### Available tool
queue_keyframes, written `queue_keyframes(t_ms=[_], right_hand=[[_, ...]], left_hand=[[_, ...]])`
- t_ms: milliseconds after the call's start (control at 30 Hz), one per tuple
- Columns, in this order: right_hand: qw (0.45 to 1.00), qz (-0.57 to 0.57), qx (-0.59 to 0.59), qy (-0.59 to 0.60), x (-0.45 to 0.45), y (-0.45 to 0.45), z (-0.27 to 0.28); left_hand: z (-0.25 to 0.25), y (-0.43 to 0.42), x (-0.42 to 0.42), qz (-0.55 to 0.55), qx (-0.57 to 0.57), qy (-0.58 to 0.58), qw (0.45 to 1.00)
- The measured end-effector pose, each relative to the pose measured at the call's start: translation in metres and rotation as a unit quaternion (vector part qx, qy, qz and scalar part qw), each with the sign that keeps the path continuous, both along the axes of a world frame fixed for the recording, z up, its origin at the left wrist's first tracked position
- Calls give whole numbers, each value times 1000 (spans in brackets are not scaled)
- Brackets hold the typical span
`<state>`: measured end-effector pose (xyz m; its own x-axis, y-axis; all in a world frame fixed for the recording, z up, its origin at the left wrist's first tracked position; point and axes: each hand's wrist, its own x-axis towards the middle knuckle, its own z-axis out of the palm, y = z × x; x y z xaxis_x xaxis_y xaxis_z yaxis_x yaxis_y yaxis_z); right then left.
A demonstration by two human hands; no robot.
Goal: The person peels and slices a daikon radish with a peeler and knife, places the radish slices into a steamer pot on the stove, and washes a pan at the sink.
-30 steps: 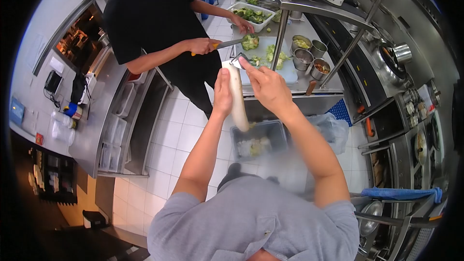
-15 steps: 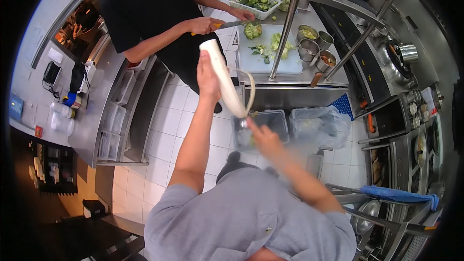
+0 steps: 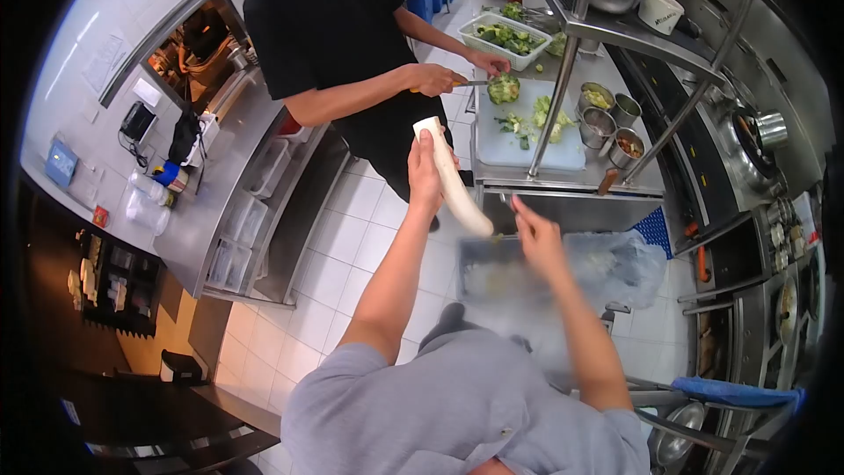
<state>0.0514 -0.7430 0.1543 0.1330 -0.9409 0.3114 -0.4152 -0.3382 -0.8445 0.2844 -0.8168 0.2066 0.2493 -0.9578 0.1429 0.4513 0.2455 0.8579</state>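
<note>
A long, pale white radish (image 3: 453,180), its surface peeled smooth, slants through the middle of the view. My left hand (image 3: 425,171) is wrapped around its upper part. To the right of its lower end, and apart from it, my right hand (image 3: 539,237) is closed on a small peeler (image 3: 505,200), of which only a bit of metal shows. Below both hands stands a grey plastic bin (image 3: 470,268), with a clear plastic bag (image 3: 633,268) beside it.
A co-worker in black (image 3: 325,26) cuts a green leafy head (image 3: 503,88) with a knife over a white cutting board (image 3: 492,151). Behind it sits a basket of greens (image 3: 514,38). Metal pots (image 3: 598,127) stand by the shelf post (image 3: 556,114).
My right hand has moved right, off the radish, and the long strip of peel hanging there is gone. The co-worker's knife is now at the green head. My view has shifted.
</note>
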Motion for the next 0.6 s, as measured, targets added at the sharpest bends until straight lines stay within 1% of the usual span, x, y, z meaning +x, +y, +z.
queue_keyframes(t_ms=[33,67,100,133,167,200,233,367,433,567,600], right_hand=[[998,-4,-46,33,5,-7,21],[995,-2,-94,29,15,-6,53],[989,1,-136,50,21,-5,76],[980,0,-178,91,27,-9,89],[980,-8,-175,93,33,-12,100],[973,-8,-197,119,40,-15,109],[965,-6,-218,145,46,-18,116],[960,-2,-229,163,59,-29,129],[958,-3,-230,173,61,-32,131],[963,4,-215,161,62,-36,129],[959,2,-228,169,61,-38,129]], left_hand=[[1,4,-3,-23,-11,-1,1000],[2,5,-5,-30,-19,-12,999],[3,7,-7,-39,-28,-24,999],[7,10,-9,-40,-39,-28,998],[7,11,-11,-34,-49,-46,997],[13,15,-13,-36,-46,-40,997],[19,20,-15,-36,-43,-36,998],[21,24,-18,-25,-59,-56,996],[20,22,-16,-57,-89,-51,993],[20,20,-12,-42,-67,-59,995],[22,21,-12,-37,-61,-73,995]])
